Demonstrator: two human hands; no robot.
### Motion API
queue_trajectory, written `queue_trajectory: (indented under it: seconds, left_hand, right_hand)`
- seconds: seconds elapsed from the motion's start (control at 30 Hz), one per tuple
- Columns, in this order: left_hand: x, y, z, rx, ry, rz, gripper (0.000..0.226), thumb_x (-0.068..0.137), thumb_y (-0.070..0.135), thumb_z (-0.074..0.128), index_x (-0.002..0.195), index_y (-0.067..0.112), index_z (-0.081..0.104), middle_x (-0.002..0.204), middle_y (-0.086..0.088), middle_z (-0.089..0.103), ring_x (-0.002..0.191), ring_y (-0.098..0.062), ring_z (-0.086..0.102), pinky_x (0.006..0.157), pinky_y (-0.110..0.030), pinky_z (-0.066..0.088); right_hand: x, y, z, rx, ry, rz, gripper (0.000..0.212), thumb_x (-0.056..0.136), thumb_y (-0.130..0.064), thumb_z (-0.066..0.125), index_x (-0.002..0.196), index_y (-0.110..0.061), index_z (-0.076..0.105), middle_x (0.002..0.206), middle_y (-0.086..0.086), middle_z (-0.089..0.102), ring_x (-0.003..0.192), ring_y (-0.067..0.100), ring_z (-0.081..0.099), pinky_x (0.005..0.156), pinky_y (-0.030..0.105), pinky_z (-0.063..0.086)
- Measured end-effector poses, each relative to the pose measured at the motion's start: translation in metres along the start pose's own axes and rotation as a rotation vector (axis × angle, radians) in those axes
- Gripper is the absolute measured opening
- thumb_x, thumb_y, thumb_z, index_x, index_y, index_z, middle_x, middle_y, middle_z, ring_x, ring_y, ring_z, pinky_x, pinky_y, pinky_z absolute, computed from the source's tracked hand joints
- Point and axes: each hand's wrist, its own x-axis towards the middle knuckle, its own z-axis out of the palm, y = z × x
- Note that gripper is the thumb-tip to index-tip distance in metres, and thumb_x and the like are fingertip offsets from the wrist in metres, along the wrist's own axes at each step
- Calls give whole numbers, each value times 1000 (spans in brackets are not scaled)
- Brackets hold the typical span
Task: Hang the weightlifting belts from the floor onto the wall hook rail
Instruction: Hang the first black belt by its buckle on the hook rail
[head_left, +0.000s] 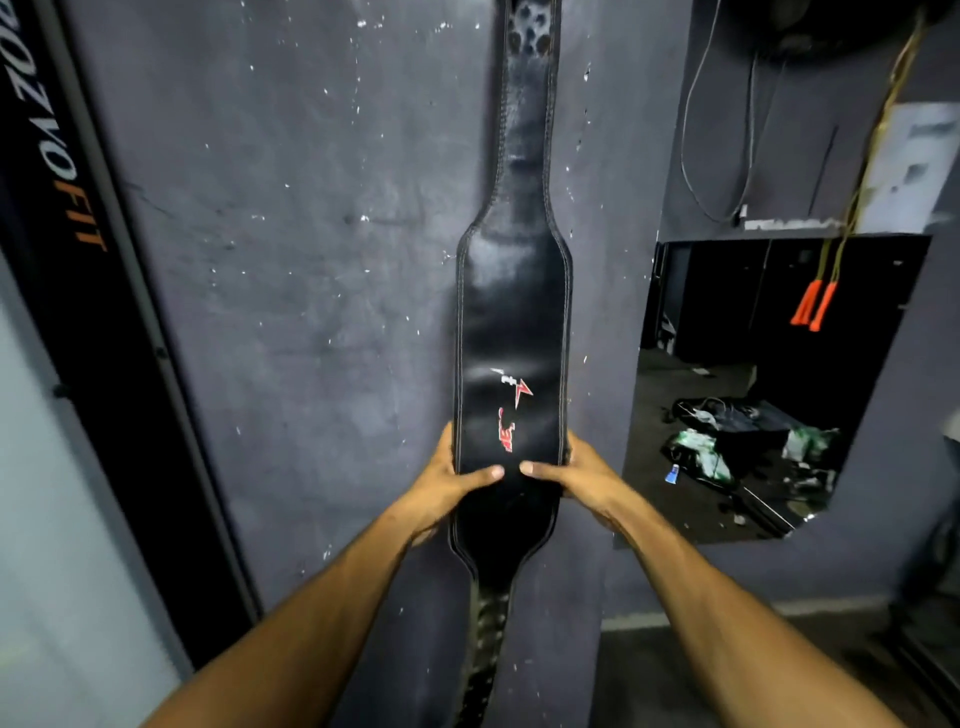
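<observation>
A black leather weightlifting belt (511, 322) hangs straight down against the dark grey wall, its narrow strap end running out of the top of the view. Its wide middle bears a red and white logo. My left hand (449, 480) grips the belt's left edge and my right hand (574, 478) grips its right edge, thumbs lying across the front just below the logo. The lower strap with punched holes dangles below my hands. The hook rail is out of view above.
A black banner with orange and white lettering (62, 171) stands at the left. On the right wall is a mirror (769, 374) reflecting floor clutter, with a jump rope with orange handles (813, 304) and cables hanging above it.
</observation>
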Motion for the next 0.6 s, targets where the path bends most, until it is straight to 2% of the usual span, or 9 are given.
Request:
queue_trajectory:
  seconds: [0.1, 0.17, 0.23, 0.3, 0.37, 0.43, 0.5, 0.53, 0.6]
  left_hand:
    - [-29, -29, 4, 2, 159, -114, 45, 88, 1, 76, 131, 2, 64, 123, -16, 75, 105, -22, 76, 91, -29, 60]
    - [-40, -29, 4, -51, 180, -128, 36, 89, 3, 75, 124, -1, 69, 114, -14, 78, 98, -22, 78, 82, -26, 62]
    - [-48, -22, 5, -90, 139, -124, 33, 90, 2, 74, 122, -2, 70, 113, -15, 79, 99, -24, 77, 83, -28, 62]
    - [-58, -22, 7, -140, 88, -147, 34, 91, 1, 72, 124, -3, 68, 116, -18, 77, 102, -27, 76, 86, -29, 61]
    - [-70, -33, 11, -73, 40, -214, 39, 90, 0, 73, 128, -2, 66, 119, -16, 76, 104, -24, 75, 88, -29, 61]
    - [-82, -50, 18, 75, 27, -298, 44, 90, 1, 74, 133, 3, 63, 124, -15, 74, 113, -28, 72, 96, -40, 60]
    - [-90, -67, 22, 121, 83, -327, 42, 93, 2, 71, 134, 4, 61, 128, -18, 72, 120, -33, 68, 103, -52, 55]
    - [-91, -72, 23, 105, 104, -315, 42, 93, 2, 70, 134, 3, 61, 128, -17, 72, 118, -32, 69, 102, -51, 56]
    - [-90, -74, 26, 85, 131, -304, 42, 93, 0, 70, 134, 2, 62, 124, -13, 73, 111, -26, 72, 93, -39, 61]
  right_hand:
    - [-25, 18, 15, -31, 138, -8, 41, 85, 0, 82, 124, -7, 72, 119, 8, 79, 116, 29, 74, 106, 46, 56]
    - [-34, 17, 20, -17, 169, -42, 40, 84, -1, 83, 122, -9, 74, 115, 5, 81, 112, 26, 76, 100, 39, 60]
    - [-46, 18, 24, 9, 167, -70, 38, 86, -4, 82, 123, -11, 74, 114, 2, 81, 112, 24, 76, 94, 30, 61]
    - [-60, 27, 27, -25, 177, -84, 44, 87, -11, 83, 129, -14, 69, 119, -1, 80, 115, 18, 75, 98, 28, 59]
    - [-74, 45, 29, -58, 163, -74, 55, 87, -12, 84, 137, -14, 62, 128, -1, 76, 119, 14, 72, 103, 30, 56]
    - [-83, 63, 26, -69, 157, -28, 52, 87, -9, 83, 135, -11, 64, 126, 2, 76, 117, 16, 72, 106, 37, 57]
    - [-86, 76, 21, -61, 178, -1, 40, 86, -10, 84, 123, -13, 71, 115, -1, 81, 109, 15, 76, 101, 38, 60]
    - [-86, 77, 19, -56, 197, 0, 37, 85, -12, 85, 119, -14, 73, 110, -4, 82, 106, 14, 77, 97, 36, 62]
    - [-84, 79, 17, -65, 200, -5, 38, 85, -17, 86, 120, -14, 73, 110, -7, 82, 105, 12, 77, 94, 32, 63]
